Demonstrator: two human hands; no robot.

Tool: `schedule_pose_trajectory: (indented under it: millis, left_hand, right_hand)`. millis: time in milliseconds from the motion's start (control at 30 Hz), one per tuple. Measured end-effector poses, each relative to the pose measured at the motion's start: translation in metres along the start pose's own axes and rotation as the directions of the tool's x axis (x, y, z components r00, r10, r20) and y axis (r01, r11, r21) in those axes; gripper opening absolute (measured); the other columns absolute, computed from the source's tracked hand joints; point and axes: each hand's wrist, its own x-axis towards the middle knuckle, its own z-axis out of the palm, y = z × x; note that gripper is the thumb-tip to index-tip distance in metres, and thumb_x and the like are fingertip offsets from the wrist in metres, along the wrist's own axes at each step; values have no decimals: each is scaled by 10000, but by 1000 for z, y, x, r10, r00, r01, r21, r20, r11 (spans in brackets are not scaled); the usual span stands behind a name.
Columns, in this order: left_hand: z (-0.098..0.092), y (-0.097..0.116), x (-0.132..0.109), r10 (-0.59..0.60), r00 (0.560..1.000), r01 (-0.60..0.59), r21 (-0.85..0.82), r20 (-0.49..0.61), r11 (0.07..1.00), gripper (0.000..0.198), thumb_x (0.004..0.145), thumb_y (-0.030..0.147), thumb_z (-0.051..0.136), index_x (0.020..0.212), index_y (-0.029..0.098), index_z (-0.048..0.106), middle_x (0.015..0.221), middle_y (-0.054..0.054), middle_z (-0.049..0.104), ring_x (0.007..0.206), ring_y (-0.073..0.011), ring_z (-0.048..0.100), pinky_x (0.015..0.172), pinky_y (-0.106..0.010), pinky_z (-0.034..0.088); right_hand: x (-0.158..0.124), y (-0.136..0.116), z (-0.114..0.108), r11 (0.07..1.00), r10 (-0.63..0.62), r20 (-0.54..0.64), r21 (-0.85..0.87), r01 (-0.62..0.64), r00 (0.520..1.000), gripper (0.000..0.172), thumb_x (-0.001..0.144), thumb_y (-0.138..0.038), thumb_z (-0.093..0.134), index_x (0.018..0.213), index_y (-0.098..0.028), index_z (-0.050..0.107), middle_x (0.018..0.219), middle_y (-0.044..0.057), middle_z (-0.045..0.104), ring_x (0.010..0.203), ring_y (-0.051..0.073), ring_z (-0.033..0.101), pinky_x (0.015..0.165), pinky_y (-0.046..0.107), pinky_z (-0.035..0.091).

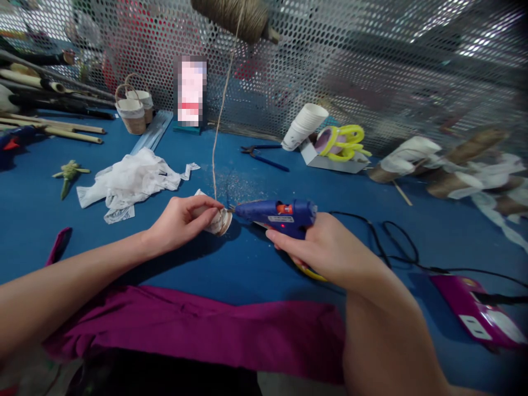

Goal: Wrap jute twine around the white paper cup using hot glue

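Note:
My left hand (181,220) is closed around a small paper cup (220,221) lying on its side, partly wound with twine. A strand of twine (220,124) runs from the cup up to a big spool (235,16) at the top. My right hand (325,247) grips a blue hot glue gun (280,214) with its nozzle touching the cup's rim. The gun's black cord (391,247) trails off to the right.
On the blue table (256,264) lie crumpled white lace (127,179), blue pliers (264,154), stacked paper cups (304,125), small twine baskets (134,110), bamboo sticks (53,129), a purple power strip (478,311) and purple cloth (198,324). A perforated metal screen (391,66) backs the table.

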Motion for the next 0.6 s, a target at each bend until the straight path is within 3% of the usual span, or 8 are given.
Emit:
schedule_pose_trajectory:
  millis: [600]
  left_hand:
    - [0, -1, -1, 3, 1000, -3, 13, 11, 1000, 280, 818, 268, 480, 894, 87, 679, 633, -48, 652, 495, -86, 514, 472, -181, 403]
  right_hand:
    - [-4, 0, 0, 1000, -2, 10, -3, 2, 1000, 247, 701, -365, 565, 524, -223, 469, 360, -41, 436, 375, 108, 395, 391, 246, 320]
